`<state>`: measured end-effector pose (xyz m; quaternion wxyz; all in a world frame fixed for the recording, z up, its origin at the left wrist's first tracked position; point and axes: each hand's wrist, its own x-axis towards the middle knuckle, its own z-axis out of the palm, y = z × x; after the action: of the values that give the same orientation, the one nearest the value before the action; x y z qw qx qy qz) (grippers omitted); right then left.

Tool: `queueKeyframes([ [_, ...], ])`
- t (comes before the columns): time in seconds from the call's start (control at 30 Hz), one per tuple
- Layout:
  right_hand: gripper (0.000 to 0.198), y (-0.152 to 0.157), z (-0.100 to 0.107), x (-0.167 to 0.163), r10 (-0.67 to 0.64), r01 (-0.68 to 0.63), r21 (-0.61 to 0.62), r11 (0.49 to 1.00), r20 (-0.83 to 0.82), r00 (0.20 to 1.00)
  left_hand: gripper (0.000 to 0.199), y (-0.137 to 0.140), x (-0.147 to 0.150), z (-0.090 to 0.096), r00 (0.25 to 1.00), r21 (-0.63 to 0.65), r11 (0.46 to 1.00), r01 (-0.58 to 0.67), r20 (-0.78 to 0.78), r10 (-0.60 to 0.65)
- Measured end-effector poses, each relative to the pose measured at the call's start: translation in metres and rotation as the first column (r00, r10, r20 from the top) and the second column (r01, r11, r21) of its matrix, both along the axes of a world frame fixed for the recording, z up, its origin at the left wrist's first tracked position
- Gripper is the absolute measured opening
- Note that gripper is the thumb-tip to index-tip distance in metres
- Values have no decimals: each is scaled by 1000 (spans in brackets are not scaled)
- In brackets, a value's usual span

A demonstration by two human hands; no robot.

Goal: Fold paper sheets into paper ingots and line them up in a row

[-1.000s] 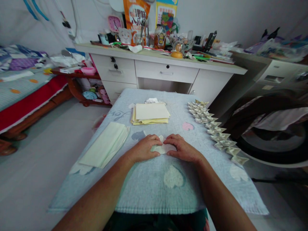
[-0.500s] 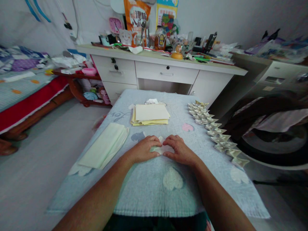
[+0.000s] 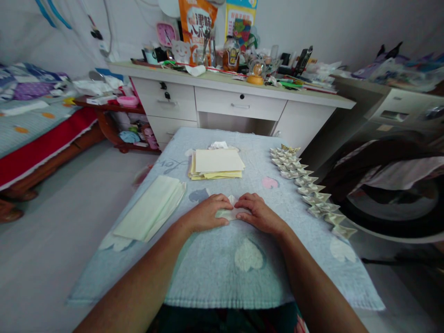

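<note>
A small piece of folded white paper (image 3: 231,213) lies on the cloth-covered table, its pointed top facing away from me. My left hand (image 3: 207,213) grips its left side, thumb near the bottom edge and fingers curled over the upper part. From the other side my right hand (image 3: 261,213) holds it the same way, with the thumb resting on the paper. The hands cover both ends of the sheet. Beyond them sits a stack of cream and yellow paper sheets (image 3: 219,162). Left of my left forearm is a pale green folded stack of paper (image 3: 151,208).
Along the table's right side runs a row of folded paper boats (image 3: 308,185). Crumpled white tissue (image 3: 218,145) lies behind the stack. A cluttered white desk (image 3: 239,102) stands past the far edge, a washing machine (image 3: 391,138) to the right, a bed (image 3: 41,125) at far left.
My right thumb has shifted slightly up along the paper, and the left thumb a little to the left. Both hands stay on the folded paper.
</note>
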<state>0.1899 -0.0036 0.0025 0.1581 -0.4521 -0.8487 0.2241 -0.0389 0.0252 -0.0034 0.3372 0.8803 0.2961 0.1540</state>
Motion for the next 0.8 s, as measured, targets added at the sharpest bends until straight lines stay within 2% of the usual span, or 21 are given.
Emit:
queueKeyframes([
  [0.47,22,-2,2,-5,-21,21,46,999,-18,1000,33,-1,1,1,1000,16,1000,-20,8,20],
  [0.67,25,-1,-1,-8,-62,65,75,995,-43,997,28,-1,5,-4,998,77,995,-66,15,65],
  [0.8,24,-4,2,-7,-38,39,63,997,-23,999,19,-1,7,-4,995,113,989,-97,11,97],
])
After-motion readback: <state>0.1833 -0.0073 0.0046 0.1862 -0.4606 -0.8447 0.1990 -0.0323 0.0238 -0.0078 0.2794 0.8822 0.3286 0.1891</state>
